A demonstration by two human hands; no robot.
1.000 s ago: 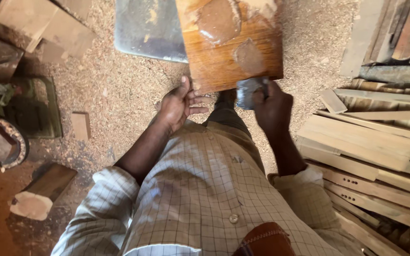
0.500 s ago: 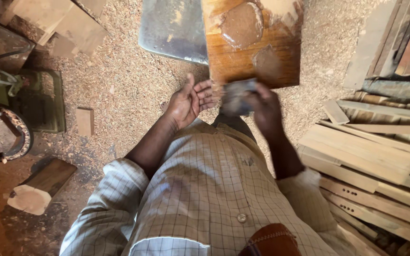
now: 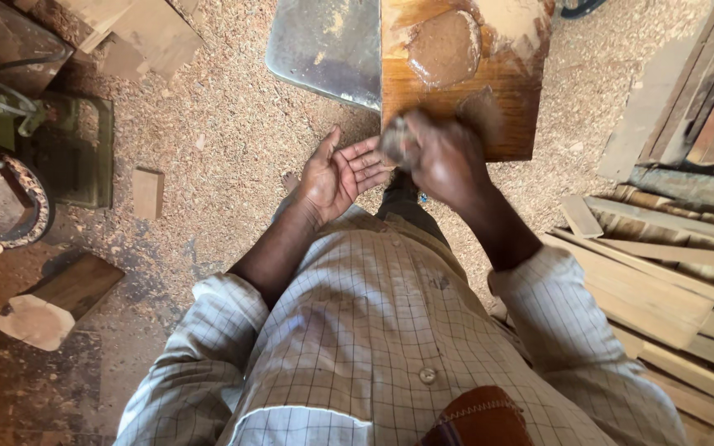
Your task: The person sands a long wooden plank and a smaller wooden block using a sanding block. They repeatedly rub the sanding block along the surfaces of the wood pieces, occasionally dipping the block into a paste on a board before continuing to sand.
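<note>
A varnished brown wooden board (image 3: pixel 506 91) with patches of tan filler lies in front of me, over a sawdust floor. My right hand (image 3: pixel 444 157) is shut on a small grey scraper-like tool (image 3: pixel 394 140), which is blurred, right at the board's near edge. My left hand (image 3: pixel 340 175) is held palm up with its fingers spread, just left of the tool and almost touching it. It holds nothing.
A grey metal sheet (image 3: pixel 324 45) lies left of the board. Stacked wooden planks (image 3: pixel 671 272) fill the right side. A green machine (image 3: pixel 59 149), a small wood block (image 3: pixel 147 192) and an offcut (image 3: pixel 55 301) sit at left. Sawdust covers the floor.
My left hand left the board's edge and turned palm up. My right hand carried the grey tool leftward toward that palm. The view shifted a little to the right.
</note>
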